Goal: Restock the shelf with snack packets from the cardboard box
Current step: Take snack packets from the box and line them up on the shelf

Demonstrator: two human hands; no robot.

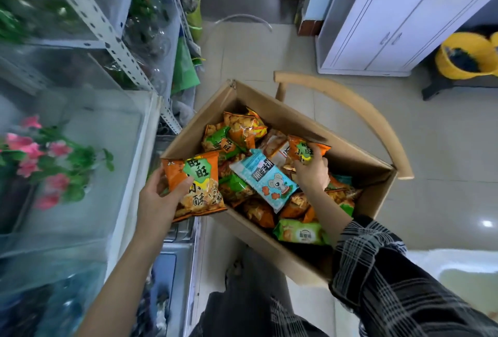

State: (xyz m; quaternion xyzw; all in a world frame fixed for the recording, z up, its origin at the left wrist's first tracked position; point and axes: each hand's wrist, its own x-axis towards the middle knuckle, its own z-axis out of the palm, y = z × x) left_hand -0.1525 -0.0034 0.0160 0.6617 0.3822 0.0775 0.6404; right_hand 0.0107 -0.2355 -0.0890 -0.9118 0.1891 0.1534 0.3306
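Head view, looking straight down into the open cardboard box (283, 116), and it is brimming with snack packets. The left hand (159, 199) is gripping a big orange packet (199, 183) right at the box's left corner. The thumb is pressing across the front, the fingers are curling behind, and the packet is hanging half outside the rim.

The right hand (312, 172) is reaching inside the box, fingers closing round a second orange packet (305, 152) near the far wall, its top edge standing above the pile. A plaid sleeve (377, 269) is crossing the box's near right corner.

Lying in the middle of the box, between the two hands, is a pale blue packet (266, 177) with a koala drawing, resting on orange and green bags. A green packet (299, 231) is sitting against the box's near wall.

Left of the box, the shelf (89, 13) is standing with perforated metal uprights and clear sheeting, pink flowers (40, 153) showing on a lower level. A wooden chair (363, 110) is curving its back round the box's far right side. Beyond the box a white cabinet (390, 18) is standing, with a yellow bucket (463, 53) further right.
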